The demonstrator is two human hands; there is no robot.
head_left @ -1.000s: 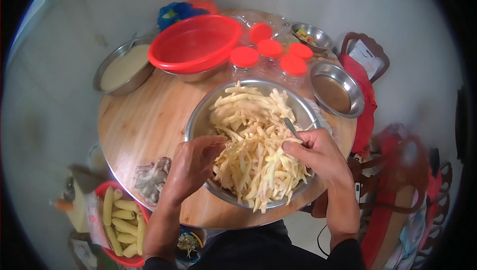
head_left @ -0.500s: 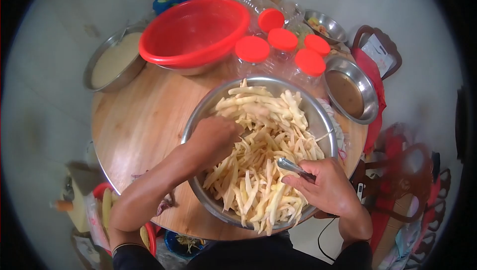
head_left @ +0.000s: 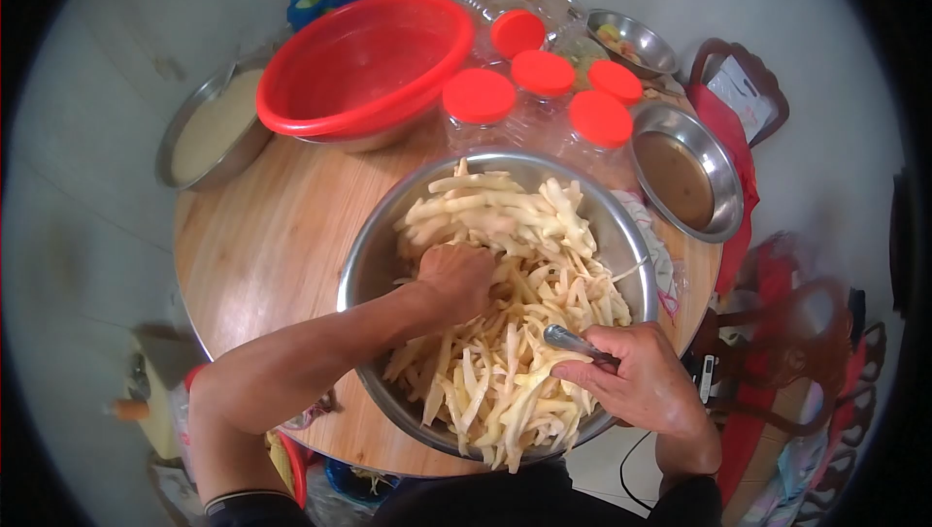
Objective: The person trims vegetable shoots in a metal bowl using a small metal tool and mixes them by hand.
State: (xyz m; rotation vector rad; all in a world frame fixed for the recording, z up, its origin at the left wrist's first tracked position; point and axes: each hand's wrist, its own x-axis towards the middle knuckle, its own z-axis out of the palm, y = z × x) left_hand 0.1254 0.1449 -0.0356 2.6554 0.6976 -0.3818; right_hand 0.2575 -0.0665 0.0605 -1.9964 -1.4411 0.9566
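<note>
Left hand (head_left: 464, 279) deeper, fingers under strips (head_left: 505, 294) (bowl)

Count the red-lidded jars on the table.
5 red-lidded jars, clustered behind the steel bowl of strips. More may be hidden.

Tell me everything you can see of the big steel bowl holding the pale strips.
The steel bowl is wide, round and shiny, with a thin rolled rim. It sits upright at the near edge of the round wooden table, heaped with pale yellow cut strips, some hanging over its near rim. The left hand is pressed into the strips at the middle; the right hand, gripping a metal utensil, rests at the near right rim.
</note>
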